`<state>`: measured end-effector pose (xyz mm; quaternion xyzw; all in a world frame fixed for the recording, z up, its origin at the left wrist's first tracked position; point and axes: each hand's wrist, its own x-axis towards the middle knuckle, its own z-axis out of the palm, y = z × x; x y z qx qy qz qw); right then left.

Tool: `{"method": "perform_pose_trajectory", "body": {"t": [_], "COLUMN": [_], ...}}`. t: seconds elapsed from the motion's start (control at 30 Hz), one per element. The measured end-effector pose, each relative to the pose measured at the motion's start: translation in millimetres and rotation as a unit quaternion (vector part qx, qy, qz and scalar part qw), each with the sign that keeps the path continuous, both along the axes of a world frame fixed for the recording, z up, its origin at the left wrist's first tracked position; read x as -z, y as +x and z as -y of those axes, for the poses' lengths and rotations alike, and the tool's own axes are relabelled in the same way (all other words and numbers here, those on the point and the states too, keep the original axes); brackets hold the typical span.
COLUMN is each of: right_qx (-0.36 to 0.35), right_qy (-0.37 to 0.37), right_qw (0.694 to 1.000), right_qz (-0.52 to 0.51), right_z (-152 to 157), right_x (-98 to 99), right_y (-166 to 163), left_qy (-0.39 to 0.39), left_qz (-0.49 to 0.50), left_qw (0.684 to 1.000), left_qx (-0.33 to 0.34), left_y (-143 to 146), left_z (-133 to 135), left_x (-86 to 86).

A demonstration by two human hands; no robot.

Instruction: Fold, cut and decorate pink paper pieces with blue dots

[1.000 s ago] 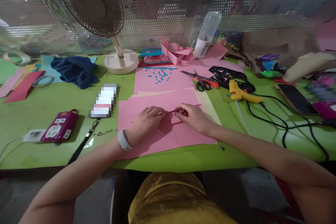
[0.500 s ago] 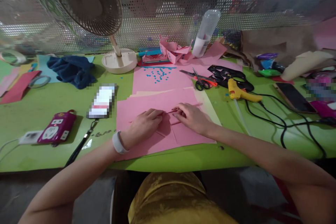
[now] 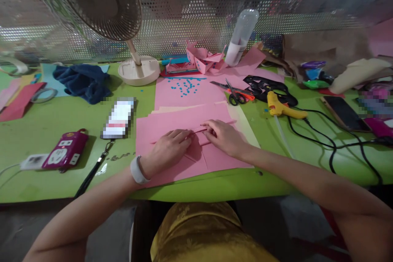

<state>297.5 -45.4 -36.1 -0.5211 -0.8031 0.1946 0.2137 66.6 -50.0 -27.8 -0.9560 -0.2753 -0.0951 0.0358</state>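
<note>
Dim, softly blurred, with outer edges seemingly stretched.

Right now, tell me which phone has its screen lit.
The phone with the black strap, left of the pink paper. The other phone, right of the yellow glue gun, has a dark screen.

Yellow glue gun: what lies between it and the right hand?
Head view, outward from the right hand: pink paper, a pale yellow sheet, then green tabletop to the glue gun.
</note>
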Motion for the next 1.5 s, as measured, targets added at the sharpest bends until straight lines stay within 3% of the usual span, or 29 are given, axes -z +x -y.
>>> {"method": "perform_pose_trajectory", "body": {"t": [0.3, 0.77, 1.0, 1.17, 1.33, 1.4, 1.5], "right_qx": [-0.004, -0.012, -0.044, -0.053, -0.043, -0.045, -0.113], "right_qy": [0.016, 0.034, 0.064, 0.092, 0.037, 0.022, 0.057], "right_qw": [1.0, 0.999, 0.997, 0.994, 0.997, 0.998, 0.992], "right_qz": [0.004, 0.006, 0.015, 0.003, -0.054, -0.047, 0.025], "right_z": [0.1, 1.1, -0.6, 0.4, 0.5, 2.2, 9.7], "right_x": [1.4, 0.8, 0.7, -15.1, -42.1, -44.6, -34.2], "right_y": [-0.5, -2.1, -1.8, 6.7, 29.1, 38.2, 44.8], "left_qy": [0.002, -0.012, -0.006, -0.003, -0.006, -0.009, -0.019], "left_qz": [0.024, -0.01, -0.014, 0.001, 0.02, 0.015, 0.0], "left_qw": [1.0, 1.0, 1.0, 1.0, 1.0, 1.0, 0.999], "left_qx": [-0.009, -0.004, -0.01, -0.022, -0.019, -0.016, -0.025], "left_y": [2.6, 9.2, 12.6, 17.1, 17.9, 18.1, 18.7], "left_z": [2.3, 9.6, 10.9, 12.9, 14.2, 14.1, 13.2], "left_x": [2.7, -7.7, -7.8, -6.7, -7.6, -8.4, -9.0]}}
